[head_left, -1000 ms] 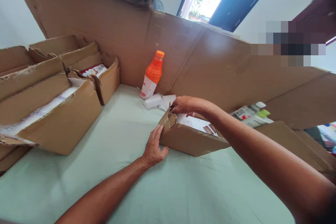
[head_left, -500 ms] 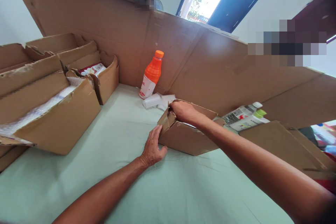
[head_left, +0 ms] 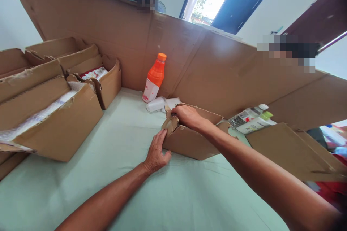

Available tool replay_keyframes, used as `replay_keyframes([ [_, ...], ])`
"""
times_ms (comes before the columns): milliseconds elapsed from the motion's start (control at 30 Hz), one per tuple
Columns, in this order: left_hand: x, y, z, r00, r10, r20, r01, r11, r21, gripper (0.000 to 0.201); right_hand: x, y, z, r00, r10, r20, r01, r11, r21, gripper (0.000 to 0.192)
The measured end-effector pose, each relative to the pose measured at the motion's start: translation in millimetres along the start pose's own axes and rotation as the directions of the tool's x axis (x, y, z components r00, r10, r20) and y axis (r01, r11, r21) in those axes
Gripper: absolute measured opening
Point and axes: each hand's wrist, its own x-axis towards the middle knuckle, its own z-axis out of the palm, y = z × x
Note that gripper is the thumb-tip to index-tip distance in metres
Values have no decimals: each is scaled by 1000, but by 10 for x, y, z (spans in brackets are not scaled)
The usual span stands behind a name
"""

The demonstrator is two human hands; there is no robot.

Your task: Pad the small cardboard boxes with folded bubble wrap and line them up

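Observation:
A small brown cardboard box (head_left: 189, 142) sits on the pale green table (head_left: 121, 173) in the middle of the view. My left hand (head_left: 156, 152) lies flat against the box's left end, fingers together. My right hand (head_left: 187, 116) rests on top of the box near its left corner, fingers curled over a crumpled flap (head_left: 169, 124). The box's top flaps look folded down, and its contents are hidden.
Open cardboard boxes (head_left: 54, 115) with packaged goods stand at the left. An orange bottle (head_left: 154, 77) and white rolls (head_left: 159, 104) stand behind the small box, against a tall cardboard wall (head_left: 217, 68). Bottles (head_left: 252, 117) lie beside another carton (head_left: 287, 148) at the right.
My right hand has come out of the box's open top and now presses down on its folded flap; the white contents seen earlier are covered. My left hand has stayed in place.

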Motion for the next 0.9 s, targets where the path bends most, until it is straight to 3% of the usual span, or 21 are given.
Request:
replay_keyframes([
  [167,-12,-43,17,1000,14,-13,-13,1000,5,86,-131,114,-108,999,-48,-9,48,994,95,27],
  [233,-19,-62,28,999,26,-28,-25,1000,6,84,-412,230,-133,983,9,-186,32,976,217,30],
  [267,-23,-70,34,999,32,-33,-32,999,3,83,-605,297,-106,946,75,-314,25,953,303,30],
  [300,-28,-76,38,999,37,-35,-37,999,-2,83,-822,370,-42,878,169,-448,23,920,392,28],
  [367,-41,-81,43,998,41,-38,-41,999,-14,83,-1273,531,211,670,376,-640,40,843,536,24],
  [433,-56,-71,33,999,31,-35,-32,999,-21,83,-1648,703,604,426,559,-711,46,772,634,26],
  [467,-61,-57,20,999,19,-33,-20,1000,-23,83,-1774,782,828,371,625,-687,41,728,684,31],
  [500,-61,-36,1,999,2,-32,-3,1000,-25,82,-1849,847,1049,362,678,-640,13,682,731,38],
  [533,-53,-9,-23,999,-17,-36,16,999,-28,82,-1871,894,1252,397,715,-576,-17,633,774,47],
  [633,39,116,-91,996,-71,-48,68,996,-58,80,-1694,927,1643,610,690,-390,-39,518,855,62],
  [700,142,224,-87,994,-104,-34,101,990,-97,79,-1510,909,1706,706,630,-322,-8,463,886,58],
  [767,220,336,-22,989,-149,-20,144,979,-140,79,-1415,907,1691,725,623,-293,-10,435,901,54],
  [900,71,553,162,985,-175,-11,172,974,-147,83,-1663,965,1749,678,678,-283,-51,427,903,52],
])
